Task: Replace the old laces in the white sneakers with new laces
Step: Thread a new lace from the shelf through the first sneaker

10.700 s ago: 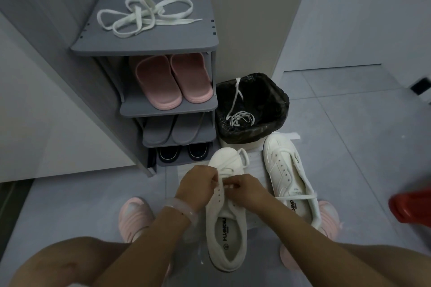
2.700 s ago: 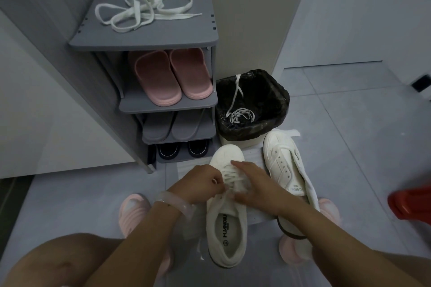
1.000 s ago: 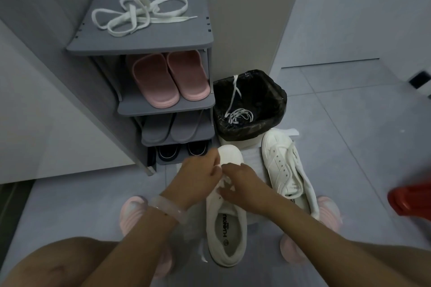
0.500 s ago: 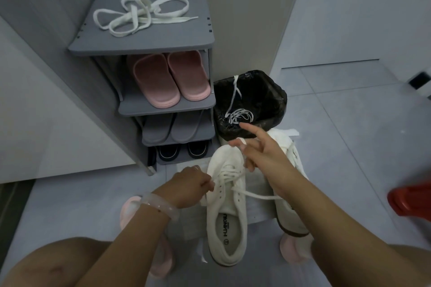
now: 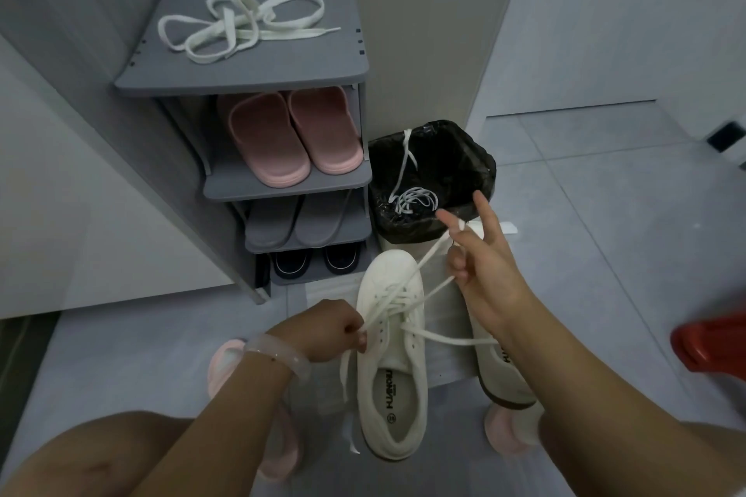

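A white sneaker (image 5: pixel 390 359) lies on the floor in front of me, toe pointing away, with a white lace (image 5: pixel 397 299) threaded through its front eyelets. My left hand (image 5: pixel 323 329) pinches one lace strand at the sneaker's left edge. My right hand (image 5: pixel 482 266) is raised above the toe and pinches the other strand, pulled taut, with two fingers stretched out. The second white sneaker (image 5: pixel 500 371) lies to the right, mostly hidden under my right arm. A wide white lace (image 5: pixel 238 28) is piled on top of the shoe rack.
A grey shoe rack (image 5: pixel 282 182) stands at the left with pink slippers (image 5: pixel 290 135), grey slippers and dark shoes. A black-lined bin (image 5: pixel 432 182) holding a thin white lace (image 5: pixel 411 200) sits behind the sneakers. A red object (image 5: pixel 710 347) is at the right edge. My feet wear pink slippers.
My right hand has risen up and away from the sneaker, drawing a lace strand out taut. My left hand has moved back to the sneaker's left side and holds the other strand.
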A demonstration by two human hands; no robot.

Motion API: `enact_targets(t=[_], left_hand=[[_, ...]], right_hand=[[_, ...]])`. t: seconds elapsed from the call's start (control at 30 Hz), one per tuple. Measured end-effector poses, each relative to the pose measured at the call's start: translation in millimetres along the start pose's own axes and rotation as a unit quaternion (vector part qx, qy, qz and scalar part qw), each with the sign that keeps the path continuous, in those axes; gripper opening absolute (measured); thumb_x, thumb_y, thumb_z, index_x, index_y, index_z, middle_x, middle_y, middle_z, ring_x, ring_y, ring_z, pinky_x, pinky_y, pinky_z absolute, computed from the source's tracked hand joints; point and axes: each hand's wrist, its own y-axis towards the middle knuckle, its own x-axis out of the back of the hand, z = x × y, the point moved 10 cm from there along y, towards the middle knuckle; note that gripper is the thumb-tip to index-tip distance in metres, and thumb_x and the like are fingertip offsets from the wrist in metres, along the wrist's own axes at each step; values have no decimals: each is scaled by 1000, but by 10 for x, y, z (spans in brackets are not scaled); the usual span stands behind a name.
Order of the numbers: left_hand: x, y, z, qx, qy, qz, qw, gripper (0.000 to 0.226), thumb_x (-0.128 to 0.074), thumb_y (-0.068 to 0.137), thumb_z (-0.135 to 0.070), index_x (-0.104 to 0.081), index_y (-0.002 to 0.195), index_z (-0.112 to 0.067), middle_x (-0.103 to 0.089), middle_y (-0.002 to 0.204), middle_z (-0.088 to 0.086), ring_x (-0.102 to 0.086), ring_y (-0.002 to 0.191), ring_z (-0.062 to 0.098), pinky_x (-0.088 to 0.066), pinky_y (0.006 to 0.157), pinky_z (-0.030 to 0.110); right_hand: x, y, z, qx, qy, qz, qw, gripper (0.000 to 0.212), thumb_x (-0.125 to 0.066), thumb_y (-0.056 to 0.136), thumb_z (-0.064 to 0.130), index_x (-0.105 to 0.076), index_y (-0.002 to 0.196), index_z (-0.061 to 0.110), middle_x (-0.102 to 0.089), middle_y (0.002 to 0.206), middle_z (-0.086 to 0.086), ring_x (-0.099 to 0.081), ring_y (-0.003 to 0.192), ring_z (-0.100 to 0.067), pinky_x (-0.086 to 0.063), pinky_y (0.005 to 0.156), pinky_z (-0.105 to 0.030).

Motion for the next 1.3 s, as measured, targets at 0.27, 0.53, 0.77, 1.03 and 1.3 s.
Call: enact_targets(t=[0.27,0.53,0.77,1.03,1.3], left_hand=[[36,7,18,14,-63,-23,998,22,-53,92,-21,-70,90,-9,-55,68,-12,-53,55,1,-43,56,12],[205,35,82,30,-267,-137,954,21,-56,87,1,-57,71,-12,-63,69,5,-64,52,5,-55,57,18],[111,110,91,30,-316,-155,935,23,-58,84,4,-60,68,-13,-63,61,1,-61,50,2,-52,53,15],[120,134,103,15,-296,-194,935,18,-61,83,2,-60,68,-9,-62,62,2,-60,50,-2,-52,55,13],[137,112,37,19,-223,-231,947,19,-59,77,6,-50,64,-4,-59,63,11,-58,53,7,-52,56,24]], right_hand=[[4,-34,271,123,-133,-26,983,47,-45,93,2,-48,132,29,-51,133,13,-45,119,7,-38,98,-14],[-57,58,-90,14,-483,57,874,47,-44,95,18,-38,140,30,-48,139,-4,-47,111,-12,-39,85,-11],[-177,-131,-321,71,-749,93,652,34,-39,94,26,-55,124,19,-64,110,-6,-60,97,-23,-47,79,-31],[-335,-229,-544,79,-693,183,693,24,-46,92,28,-65,105,20,-67,96,-7,-62,89,-25,-50,75,-33],[-333,-305,-823,-4,-637,209,742,30,-46,91,21,-66,114,22,-70,99,-9,-62,88,-21,-46,76,-27]])
